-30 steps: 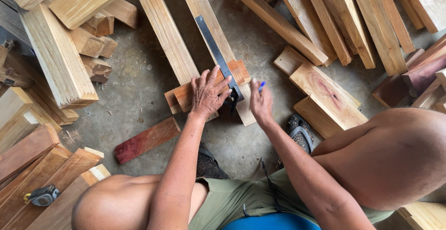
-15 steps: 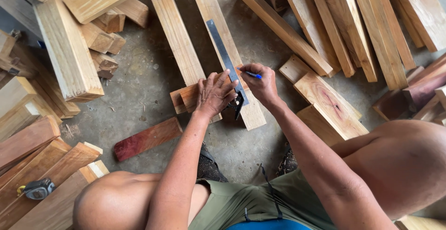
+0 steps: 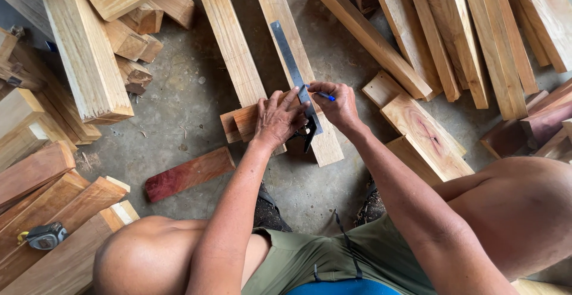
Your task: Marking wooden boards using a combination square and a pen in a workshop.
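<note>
**Marking a plank against a combination square**

At the far left, a tape measure [image 3: 43, 235] lay on stacked timber, well apart from the work. Nearer the middle, a reddish offcut [image 3: 189, 173] rested on the concrete floor [image 3: 179, 110].

The left hand [image 3: 279, 119] was spread flat, fingers pressing the square's stock and a short wood block [image 3: 238, 123] against the side of the pale plank [image 3: 280, 15]. The steel blade of the combination square [image 3: 292, 62] ran along the plank's top face, its dark head tucked under that hand.

Just to the right, the right hand [image 3: 336, 104] was closed around a blue pen [image 3: 325, 96], its tip touching the blade's edge, or so it seemed; the exact contact point was too small to tell.

To mark well here, the stock should sit tight against the plank's edge with steady downward pressure, and the pen should be leaned into the blade so the line does not wander.

Further right, more planks [image 3: 453, 39] lay fanned out, with a knotty board [image 3: 426, 134] beside the right forearm.
</note>
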